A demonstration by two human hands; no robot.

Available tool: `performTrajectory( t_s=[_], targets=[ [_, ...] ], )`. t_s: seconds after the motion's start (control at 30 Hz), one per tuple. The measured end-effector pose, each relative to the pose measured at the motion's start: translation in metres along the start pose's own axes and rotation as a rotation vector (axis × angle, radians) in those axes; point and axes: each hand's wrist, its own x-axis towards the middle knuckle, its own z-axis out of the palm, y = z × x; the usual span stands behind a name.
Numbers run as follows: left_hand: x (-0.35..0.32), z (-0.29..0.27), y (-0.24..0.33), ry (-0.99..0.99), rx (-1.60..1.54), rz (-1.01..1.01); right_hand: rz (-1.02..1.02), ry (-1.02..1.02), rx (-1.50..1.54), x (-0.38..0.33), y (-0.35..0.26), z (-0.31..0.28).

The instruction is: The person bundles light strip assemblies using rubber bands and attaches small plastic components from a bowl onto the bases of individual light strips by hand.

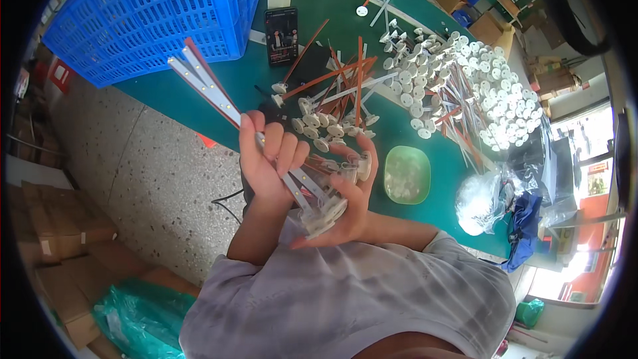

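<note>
Light strips [208, 90], a small bundle, are held aloft in front of the person's chest, near the front edge of the green surface [444, 183]. Head view, the sole view: the long axis of the bundle runs aslant, from upper left, beside the blue crate [153, 16], down to lower right at the chest. The upper ends fan slightly apart and are free of contact; one strip shows a red-brown backing.

The left grip [274, 154] is clenched about the bundle near mid-length, fingers wrapped across the axis. The right grip [349, 193] lies below and to the right of it, curled around the round caps [325, 218] at the lower end. One further cap [364, 166] sits among its fingers. Blur at this hand prevents a full count of what it holds. The right grip is therefore the nearer to the capped end, the left to the free end; the two stand close together along one line.

Beyond the hands lies a heap of loose strips [359, 83] with caps, and farther right a large pile of white caps [502, 103]. A green bowl [407, 199] stands just right of the right grip.
</note>
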Motion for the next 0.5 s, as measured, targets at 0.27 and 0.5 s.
performTrajectory(
  t_s=[0.27,0.5],
  targets=[
    [-0.002,-0.008,-0.004,-0.152,-0.159,-0.007,0.021,-0.010,-0.063,0.007,-0.009,-0.007],
    [0.003,-0.004,-0.030,0.057,0.318,0.079,0.146,-0.110,-0.049,0.011,0.009,-0.053]
  ],
)
